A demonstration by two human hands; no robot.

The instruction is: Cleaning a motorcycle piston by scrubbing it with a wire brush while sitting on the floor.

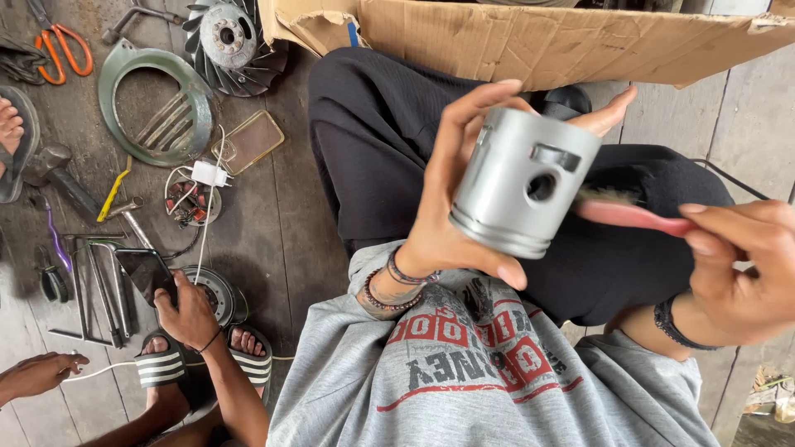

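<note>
At the far left, on the plank floor (281,223), lie orange-handled scissors (62,50), a grey-green round cover (157,103), a finned metal fan wheel (228,37) and a phone in a clear case (248,142), with a white charger plug (207,174) and its cable just below. Lower left, metal wrenches (103,281) lie side by side. A co-worker's hand (186,310) holds a dark phone (145,269) above feet in striped sandals (161,364); another hand (37,372) reaches in at the bottom left edge.

Towards the middle, the person's left hand (439,207) is raised over black trousers (373,141), beaded bracelets (397,285) on the wrist. Its grip is clenched around a grey metal piston (522,182): fingers wrap behind and over the top, the thumb presses the grooved ring end from below. The piston is tilted, its pin hole facing the camera, its ringed crown pointing down and left.

Right of it, the right hand (737,265) grasps the pink handle of a small brush (638,215), fingers closed on it. The bristle end touches the piston's right side, just beside the pin hole; the right hand itself stays well apart from the piston. A torn cardboard box (563,41) runs along the top edge behind both hands.
</note>
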